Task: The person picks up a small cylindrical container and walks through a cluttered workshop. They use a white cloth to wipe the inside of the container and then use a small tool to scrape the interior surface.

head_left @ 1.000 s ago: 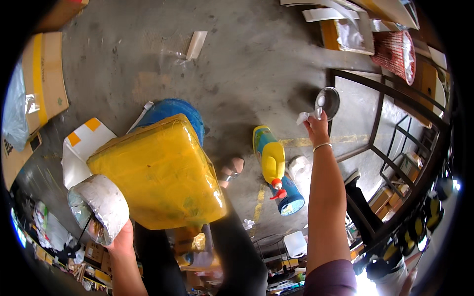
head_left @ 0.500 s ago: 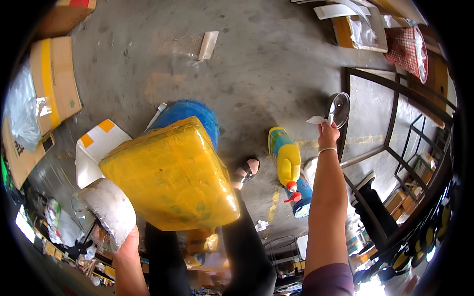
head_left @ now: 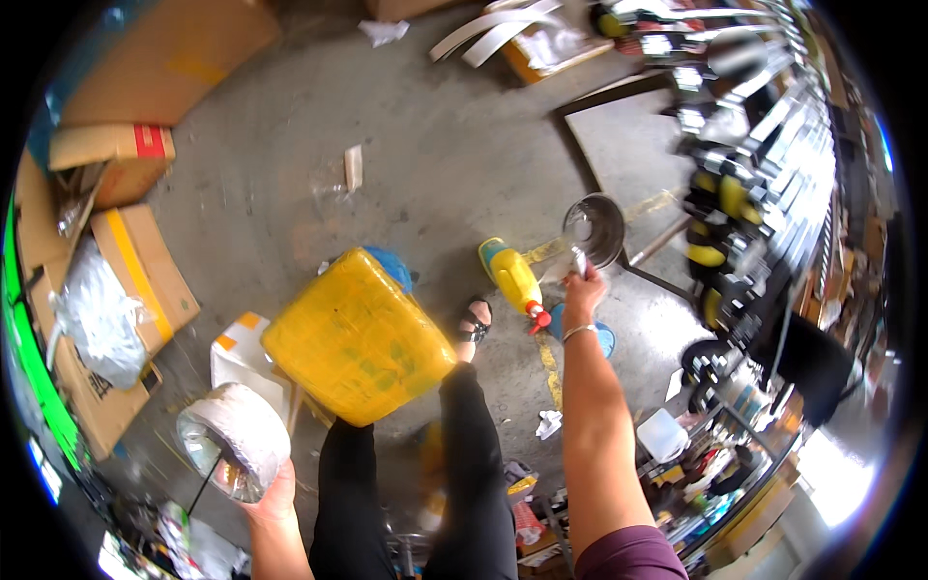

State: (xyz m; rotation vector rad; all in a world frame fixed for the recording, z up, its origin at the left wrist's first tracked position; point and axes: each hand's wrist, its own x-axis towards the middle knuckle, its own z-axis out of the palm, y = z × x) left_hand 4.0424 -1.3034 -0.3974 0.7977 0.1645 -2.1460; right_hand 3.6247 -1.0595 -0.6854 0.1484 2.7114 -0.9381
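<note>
My left hand (head_left: 268, 495) is closed round a thick whitish ring-shaped roll (head_left: 253, 416), with a clear, shiny inner part and a thin dark rod beside it. My right hand (head_left: 585, 290) reaches forward, fingers closed on the short pale handle of a round metal pan (head_left: 607, 232). The pan's hollow side shows. Between my hands, a large box-shaped package wrapped in yellow tape (head_left: 362, 338) rests over a blue drum (head_left: 391, 266), mostly hidden beneath it. A yellow jug with a red cap (head_left: 512, 275) stands left of my right hand.
Cardboard boxes (head_left: 145, 280) and a clear plastic bag (head_left: 101, 324) lie at the left. A white box with orange patches (head_left: 242, 358) sits beside the package. A dark metal frame (head_left: 580, 150) and blurred hanging goods (head_left: 725, 193) are at the right. My sandalled foot (head_left: 475, 324) is near the package.
The whole view has shifted, bringing hanging goods in at the right. The pan is turned so more of its inside shows. The roll is turned, showing more of its ring shape.
</note>
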